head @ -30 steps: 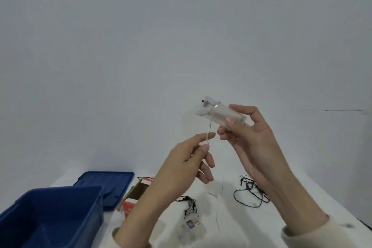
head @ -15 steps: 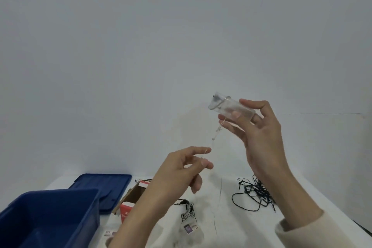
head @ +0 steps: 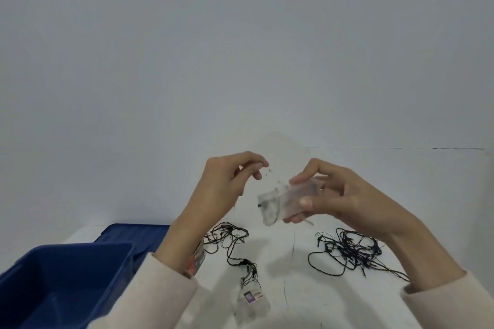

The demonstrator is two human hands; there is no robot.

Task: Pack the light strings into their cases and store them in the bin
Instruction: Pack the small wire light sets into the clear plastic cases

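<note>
My right hand [head: 339, 195] grips a clear plastic battery case [head: 280, 199], blurred by motion, in front of me above the table. My left hand [head: 227, 184] pinches the thin clear light wire [head: 270, 172] that runs from the case's left end. On the table lie a black light string [head: 232, 238] at the centre, whose wire ends at a clear case with a label [head: 251, 299], and a tangled dark light string [head: 350, 251] at the right. The blue bin [head: 66, 283] stands at the lower left.
The blue bin lid [head: 133, 232] lies flat behind the bin. A red and white cardboard box [head: 196, 259] shows partly behind my left forearm. The white table [head: 288, 254] ends at a plain wall close behind.
Both hands have dropped lower and come closer together. The case has tilted from pointing up-left to hanging down-left, and my left hand has risen along the wire to near the case.
</note>
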